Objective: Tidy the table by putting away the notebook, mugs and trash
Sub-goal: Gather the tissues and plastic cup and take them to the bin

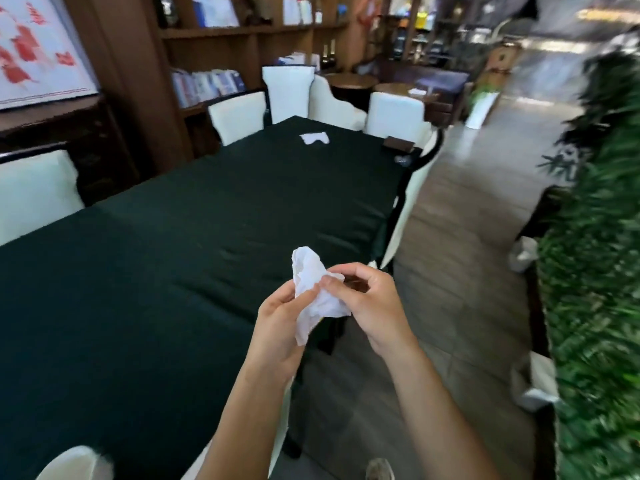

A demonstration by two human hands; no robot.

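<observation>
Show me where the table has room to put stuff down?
Bare: the dark tablecloth from the hands' crumpled tissue up to the far white paper. Only busy spot: the far right corner, with a brown box.

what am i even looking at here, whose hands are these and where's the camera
There is no machine here: a person wears a wide-angle camera on their head, so the single picture looks forward and down over their own arms. That is why the edges look bent and blurred.

The left hand and the right hand are both pinching one crumpled white tissue, held in the air just off the near corner of a long table covered in a dark cloth.

On the table's far end lies another piece of white paper, and at the far right corner sits a small dark box-like object; it is too small to say what it is. White chairs stand around the table, with bookshelves behind and green plants on the right. No mugs or notebook are visible.
</observation>
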